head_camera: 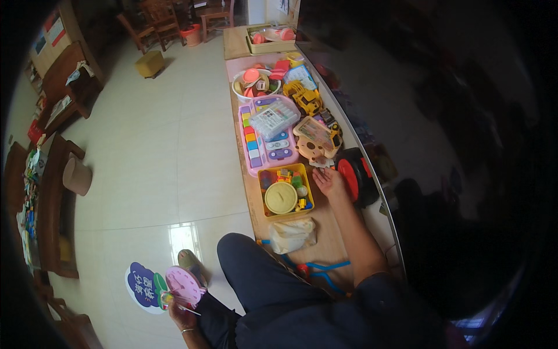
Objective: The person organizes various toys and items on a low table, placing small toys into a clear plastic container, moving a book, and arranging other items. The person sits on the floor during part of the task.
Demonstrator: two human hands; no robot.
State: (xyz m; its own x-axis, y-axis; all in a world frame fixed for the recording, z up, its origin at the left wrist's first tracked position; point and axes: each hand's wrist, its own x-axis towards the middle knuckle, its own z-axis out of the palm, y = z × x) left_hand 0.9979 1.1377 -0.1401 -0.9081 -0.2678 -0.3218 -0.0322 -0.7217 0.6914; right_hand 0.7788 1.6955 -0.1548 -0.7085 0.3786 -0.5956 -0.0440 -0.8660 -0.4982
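My left hand (181, 315), low at the left, grips a bundle of things above the floor. In it are a purple and white sign (144, 284) bearing writing, a pink toy clock (185, 283), and a thin white stick (190, 310). A small colourful item (166, 298) sits by the fingers, its kind unclear. Over the wooden bench top, my right hand (329, 182) has its palm partly up and appears to hold nothing. It is between a yellow bin (285, 216) of small toys and a black and red wheel-like object (357, 176). A crumpled whitish piece (321, 162) lies just beyond the fingertips.
Farther along are a pink toy keyboard (250, 163), a clear case of markers (275, 118), a bear-shaped case (310, 150), a yellow toy digger (305, 99) and a white basket (237, 89). Nearer are a whitish bag (293, 235) and blue rods (327, 265). A dark glossy panel (418, 144) borders the right.
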